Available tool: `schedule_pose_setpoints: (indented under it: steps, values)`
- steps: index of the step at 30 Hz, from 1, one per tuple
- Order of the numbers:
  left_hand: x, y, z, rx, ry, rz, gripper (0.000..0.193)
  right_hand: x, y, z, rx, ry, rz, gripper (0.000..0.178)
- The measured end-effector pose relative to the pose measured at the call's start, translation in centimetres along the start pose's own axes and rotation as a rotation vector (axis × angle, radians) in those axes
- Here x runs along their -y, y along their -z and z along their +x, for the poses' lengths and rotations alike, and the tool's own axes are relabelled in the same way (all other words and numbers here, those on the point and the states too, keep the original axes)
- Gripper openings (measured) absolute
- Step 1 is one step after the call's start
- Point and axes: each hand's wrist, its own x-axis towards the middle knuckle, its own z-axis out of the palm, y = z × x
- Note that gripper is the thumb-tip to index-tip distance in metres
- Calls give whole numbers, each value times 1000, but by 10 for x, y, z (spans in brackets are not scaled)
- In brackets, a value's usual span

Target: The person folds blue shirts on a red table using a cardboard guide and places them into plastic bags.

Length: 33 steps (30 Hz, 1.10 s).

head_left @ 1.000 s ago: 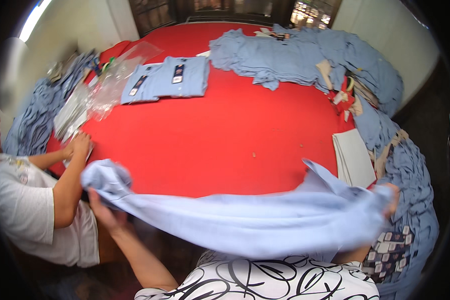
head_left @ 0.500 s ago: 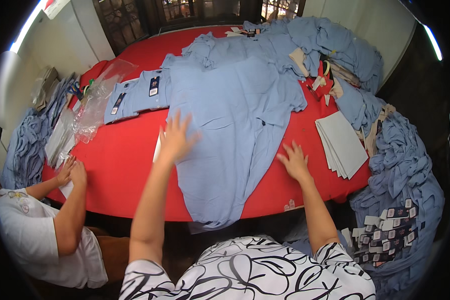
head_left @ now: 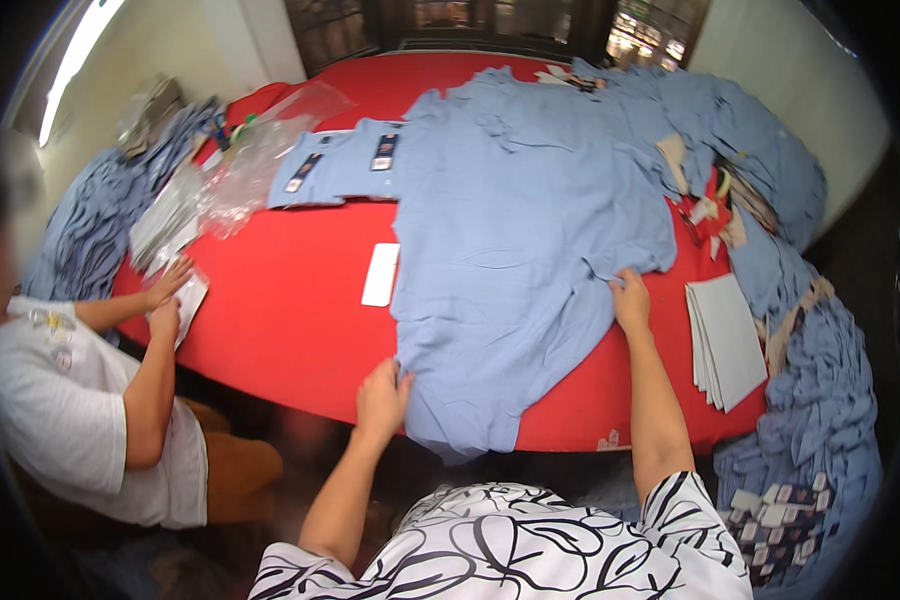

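Note:
A light blue short-sleeved shirt (head_left: 510, 270) lies spread on the red-covered table (head_left: 280, 290), its lower end hanging over the near edge. My left hand (head_left: 382, 398) has its fingers closed on the left edge of the shirt, close to the table's front. Farther up, on the right side, my right hand (head_left: 630, 296) pinches the shirt's edge just below a sleeve. To the left of the shirt lies a white rectangular card (head_left: 380, 275).
Folded blue shirts with dark tags (head_left: 355, 165) and clear plastic bags (head_left: 255, 165) lie at the back left. Grey-white sheets (head_left: 725, 340) are stacked on the right, beside heaped blue garments (head_left: 820, 390). A co-worker (head_left: 90, 410) handles a white packet at the left.
My left hand has come down toward the near edge and closed on the shirt. My right hand has moved to the shirt's right edge and taken hold. The white card is uncovered.

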Motion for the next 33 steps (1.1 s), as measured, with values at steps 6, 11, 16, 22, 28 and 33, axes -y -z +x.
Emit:
schedule_pose_setpoints:
  steps: [6, 11, 16, 22, 28, 33]
  values:
    - [24, 125, 170, -253, 85, -75, 72, -8, 49, -9, 167, -249, 437, 25]
    - [77, 214, 320, -150, 274, -161, 92, -25, 117, -50, 152, -248, 553, 24]
    - [69, 219, 354, -68, 380, -133, 98, -58, 162, -99, 62, -542, 719, 22]
    - [20, 123, 261, 149, -94, 237, 64, -119, 174, -137, -175, -606, 416, 15]
    - [8, 38, 7, 256, -151, 210, 50, -102, 162, -146, -166, -644, 545, 22]
    - [6, 22, -45, 108, 205, -435, 21, -116, 174, -169, -149, -642, 422, 23]
